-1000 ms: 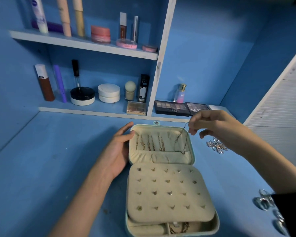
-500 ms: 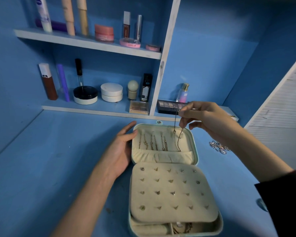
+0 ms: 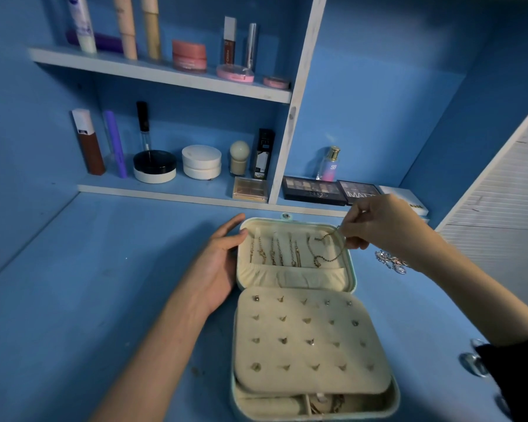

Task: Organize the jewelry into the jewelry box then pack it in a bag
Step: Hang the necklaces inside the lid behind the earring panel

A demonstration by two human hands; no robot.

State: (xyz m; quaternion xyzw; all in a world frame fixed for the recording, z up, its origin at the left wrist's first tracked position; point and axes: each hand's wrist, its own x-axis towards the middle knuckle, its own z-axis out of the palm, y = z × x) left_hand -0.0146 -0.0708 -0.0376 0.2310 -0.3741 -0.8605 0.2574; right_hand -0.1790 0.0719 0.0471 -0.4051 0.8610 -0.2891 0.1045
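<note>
Right hand (image 3: 381, 226) pinches a beaded chain (image 3: 333, 255) between thumb and fingertips at the top-right corner of the lid (image 3: 352, 274). The chain droops onto the lining beside the other chains (image 3: 275, 251). Left hand (image 3: 220, 260) is flat, fingers straight, against the lid's left edge. Jewelry box (image 3: 395, 394) lies open on the blue table (image 3: 89, 300), with loose silver pieces (image 3: 390, 261) just to its right.

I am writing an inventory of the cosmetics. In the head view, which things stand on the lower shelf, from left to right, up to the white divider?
Brown tube with white cap → purple tube → black-lidded jar → white round case → beige sponge applicator → black box.
</note>
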